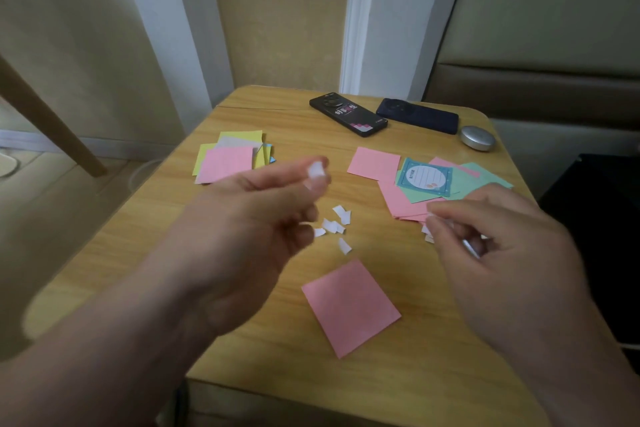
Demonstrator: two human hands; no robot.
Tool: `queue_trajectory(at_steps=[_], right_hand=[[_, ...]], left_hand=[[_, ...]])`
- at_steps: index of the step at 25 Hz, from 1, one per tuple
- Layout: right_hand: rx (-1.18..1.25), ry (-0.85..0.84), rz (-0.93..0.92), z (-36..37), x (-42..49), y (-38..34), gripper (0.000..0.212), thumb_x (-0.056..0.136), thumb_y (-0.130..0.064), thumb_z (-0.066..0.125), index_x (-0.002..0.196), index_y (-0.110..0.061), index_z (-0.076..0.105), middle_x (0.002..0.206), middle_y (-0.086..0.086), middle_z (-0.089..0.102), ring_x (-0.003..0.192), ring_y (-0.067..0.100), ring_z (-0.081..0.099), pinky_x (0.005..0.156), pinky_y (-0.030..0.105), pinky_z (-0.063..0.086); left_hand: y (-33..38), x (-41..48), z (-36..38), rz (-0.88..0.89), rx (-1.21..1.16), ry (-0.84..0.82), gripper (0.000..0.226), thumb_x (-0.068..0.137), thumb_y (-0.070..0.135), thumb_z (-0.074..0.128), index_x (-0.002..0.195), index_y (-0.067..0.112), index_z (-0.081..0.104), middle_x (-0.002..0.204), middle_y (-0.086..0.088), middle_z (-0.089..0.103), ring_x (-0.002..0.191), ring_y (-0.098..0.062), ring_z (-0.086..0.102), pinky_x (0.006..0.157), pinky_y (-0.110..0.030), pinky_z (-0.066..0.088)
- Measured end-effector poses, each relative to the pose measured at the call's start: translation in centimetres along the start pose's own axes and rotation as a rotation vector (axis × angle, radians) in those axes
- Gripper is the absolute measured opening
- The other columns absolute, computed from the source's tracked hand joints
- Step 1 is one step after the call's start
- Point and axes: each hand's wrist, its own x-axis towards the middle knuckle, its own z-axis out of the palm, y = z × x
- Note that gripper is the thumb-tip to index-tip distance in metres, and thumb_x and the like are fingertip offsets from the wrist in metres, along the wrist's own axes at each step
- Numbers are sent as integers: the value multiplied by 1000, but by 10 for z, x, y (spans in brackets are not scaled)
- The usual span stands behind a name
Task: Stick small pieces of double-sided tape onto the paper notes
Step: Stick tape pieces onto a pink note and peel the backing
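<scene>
A single pink note [350, 305] lies flat near the front of the wooden table [242, 340]. Just behind it several small white tape pieces [335, 226] are scattered. My left hand [256, 218] is raised above the table, blurred, and pinches a small white tape piece [316, 170] at its fingertips. My right hand [498, 239] hovers to the right with curled fingers, pinching a small white scrap [433, 218]; more white bits [426, 234] lie partly hidden under it.
A stack of pink and yellow notes [228, 159] lies at the back left. A spread of pink, green and blue notes [426, 184] lies at the back right. Two dark phones [348, 114] [417, 115] and a silver oval case [478, 138] sit along the far edge.
</scene>
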Motion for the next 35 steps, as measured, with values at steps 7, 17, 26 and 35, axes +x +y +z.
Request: queue_trajectory(at_steps=[7,17,26,35], right_hand=[[-10,-240,230,5,-4,2,99,86,-13,72,155,-44,8,71,-8,52,76,3,53,57,12,44],[-237,-354,-184,-4,-21,10,32,85,-20,69,116,-29,70,89,-16,63,83,10,56,67,33,52],[622,-149,202,-18,-30,-25,14,79,-19,67,65,-19,70,56,1,66,46,12,60,43,19,45],[857,-234,414,-8,-27,-15,15,80,-24,63,77,-17,76,70,10,73,48,31,61,40,33,45]], left_hand=[[-9,-12,11,-119,104,-147,25,62,8,75,86,5,79,68,-12,50,40,-11,35,43,-19,35],[-18,-18,23,-369,-153,-221,50,86,46,55,95,3,79,90,-9,71,55,-20,53,44,-27,40],[-41,-16,26,-307,-162,-396,86,85,77,33,108,6,76,109,-14,66,95,-28,54,67,-37,47],[-50,-14,31,-70,137,-346,80,80,73,28,107,17,79,89,-3,66,87,-17,57,69,-32,51]])
